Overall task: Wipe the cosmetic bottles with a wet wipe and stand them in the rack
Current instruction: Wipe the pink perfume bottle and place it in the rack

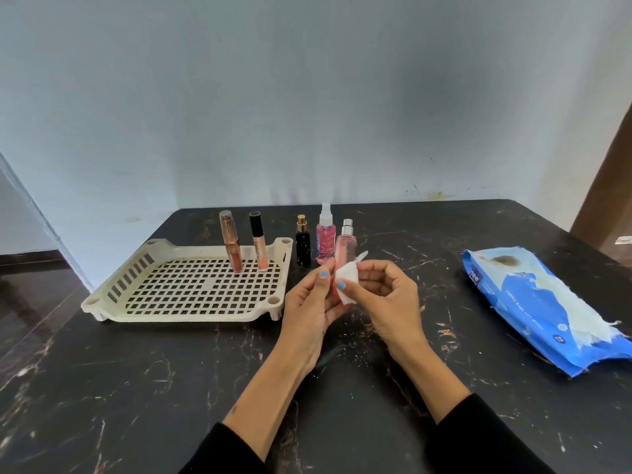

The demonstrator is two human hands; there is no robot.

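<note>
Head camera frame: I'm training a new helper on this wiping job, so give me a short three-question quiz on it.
1. True or false: two tubes already stand in the cream rack.
2. Which bottle is in the left hand? A) the black bottle B) the pale pink spray bottle C) the glittery pink spray bottle
3. Fill in: the right hand presses a white ____ against that bottle.

Key:
1. True: the rose-gold tube and the black-capped gloss tube stand along its far side.
2. B
3. wet wipe; the blue pack lies to the right.
</note>
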